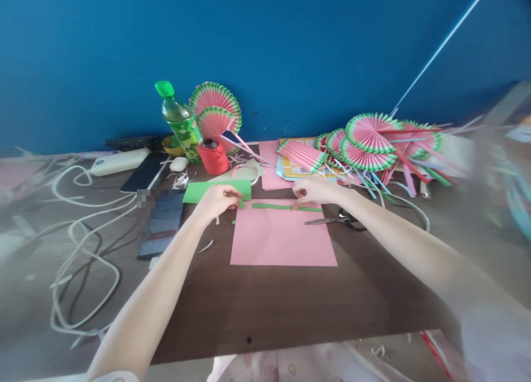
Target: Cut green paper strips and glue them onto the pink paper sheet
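A pink sheet of paper (pixel 284 241) lies flat on the brown worktop (pixel 290 302), with a narrow green paper strip (pixel 269 206) running left to right along its far edge. The right hand (pixel 317 191) has its thumb and forefinger close together, fingertips touching the strip; whether they pinch it or only press on it cannot be told. The left hand (pixel 218 202) is narrow too, its fingertips at a small green piece (pixel 242 204) by the sheet's far left corner, and its grip on that piece is unclear. A green sheet of paper (pixel 197 192) lies just beyond the left hand, partly covered by it. Scissors (pixel 332 220) lie at the right, their blades pointing left over the pink sheet's edge. Farther back stand a green-capped bottle (pixel 181 124) and a red spool (pixel 214 159), while pleated pink-and-green fans (pixel 369 135) are heaped at the far right.
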Demonstrator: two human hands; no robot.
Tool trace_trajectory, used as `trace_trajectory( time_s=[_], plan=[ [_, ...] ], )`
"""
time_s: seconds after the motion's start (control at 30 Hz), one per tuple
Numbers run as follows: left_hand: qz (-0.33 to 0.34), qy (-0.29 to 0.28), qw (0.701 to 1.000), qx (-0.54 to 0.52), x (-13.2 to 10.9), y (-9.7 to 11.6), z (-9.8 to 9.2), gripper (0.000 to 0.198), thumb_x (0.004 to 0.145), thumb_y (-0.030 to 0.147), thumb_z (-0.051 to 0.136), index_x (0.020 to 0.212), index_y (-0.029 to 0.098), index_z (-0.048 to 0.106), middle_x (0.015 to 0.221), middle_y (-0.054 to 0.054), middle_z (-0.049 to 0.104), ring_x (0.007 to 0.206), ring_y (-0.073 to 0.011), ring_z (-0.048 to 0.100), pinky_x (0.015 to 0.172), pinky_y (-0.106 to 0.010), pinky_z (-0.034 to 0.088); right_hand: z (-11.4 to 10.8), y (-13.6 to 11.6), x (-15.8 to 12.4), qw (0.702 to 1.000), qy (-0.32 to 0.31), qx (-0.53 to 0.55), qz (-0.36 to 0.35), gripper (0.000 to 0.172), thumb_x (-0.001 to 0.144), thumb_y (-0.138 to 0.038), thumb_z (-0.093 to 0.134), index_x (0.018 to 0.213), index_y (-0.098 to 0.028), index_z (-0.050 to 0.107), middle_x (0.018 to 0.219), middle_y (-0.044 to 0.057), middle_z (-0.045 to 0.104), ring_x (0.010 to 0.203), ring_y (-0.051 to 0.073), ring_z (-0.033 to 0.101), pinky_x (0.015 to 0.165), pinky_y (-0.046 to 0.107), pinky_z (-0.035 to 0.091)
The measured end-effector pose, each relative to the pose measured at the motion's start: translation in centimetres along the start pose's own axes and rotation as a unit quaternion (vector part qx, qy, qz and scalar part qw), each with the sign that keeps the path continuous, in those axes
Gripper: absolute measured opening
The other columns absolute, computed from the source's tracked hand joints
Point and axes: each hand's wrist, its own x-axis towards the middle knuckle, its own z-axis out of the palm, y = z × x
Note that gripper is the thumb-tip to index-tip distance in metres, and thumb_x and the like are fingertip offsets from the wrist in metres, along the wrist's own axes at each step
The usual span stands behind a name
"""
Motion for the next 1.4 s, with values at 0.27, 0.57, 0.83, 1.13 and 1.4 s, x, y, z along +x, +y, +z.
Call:
trace_trajectory(
  time_s=[0.27,0.57,0.83,1.13,1.4],
  plan=[
    [-0.03,0.0,0.999,-0.015,-0.25,0.1,0.19,0.013,0.058,0.015,0.057,0.07,0.015,0.062,0.062,-0.001,0.066,0.065,-0.0147,0.064,0.068,-0.026,0.051,-0.11,-0.22,-0.01,1.0,0.0,-0.002,0.006,0.05,0.066,-0.066,0.053,0.053,-0.019,0.041,0.061,-0.001,0.048,0.058,0.012,0.041,0.054,0.024,0.025],
    [-0.007,-0.006,0.991,0.134,-0.53,0.22,0.15,0.008,0.062,0.023,0.058,0.066,0.017,0.062,0.056,0.0,0.061,0.051,-0.0111,0.054,0.046,-0.02,0.038,0.06,0.08,0.03,1.0,0.0,0.006,0.002,0.047,0.072,-0.061,0.05,0.053,-0.019,0.04,0.058,-0.002,0.045,0.055,0.011,0.038,0.054,0.025,0.026],
    [0.027,-0.007,0.981,0.193,-0.41,-0.03,0.29,0.013,0.063,0.029,0.058,0.069,0.018,0.062,0.063,0.0,0.062,0.055,-0.0124,0.053,0.049,-0.022,0.036,0.1,-0.46,-0.13,1.0,0.013,-0.004,-0.001,0.046,0.073,-0.057,0.051,0.053,-0.018,0.036,0.058,-0.002,0.042,0.054,0.01,0.036,0.052,0.024,0.024],
    [0.067,-0.01,0.977,0.201,-0.13,-0.16,-0.45,0.015,0.066,0.03,0.056,0.072,0.018,0.062,0.072,0.0,0.065,0.058,-0.0127,0.054,0.059,-0.024,0.04,0.22,-0.84,-0.32,1.0,0.025,-0.006,0.016,0.045,0.078,-0.052,0.047,0.052,-0.018,0.033,0.058,-0.002,0.041,0.054,0.01,0.037,0.052,0.025,0.024],
    [0.073,-0.026,0.969,0.233,-0.16,-0.15,0.26,0.009,0.065,0.025,0.057,0.07,0.018,0.059,0.072,-0.001,0.065,0.065,-0.0147,0.057,0.062,-0.025,0.041,0.57,-0.48,-0.08,0.999,0.034,-0.008,0.017,0.045,0.073,-0.056,0.052,0.053,-0.018,0.035,0.058,-0.002,0.043,0.054,0.01,0.036,0.053,0.024,0.025]
  ],
)
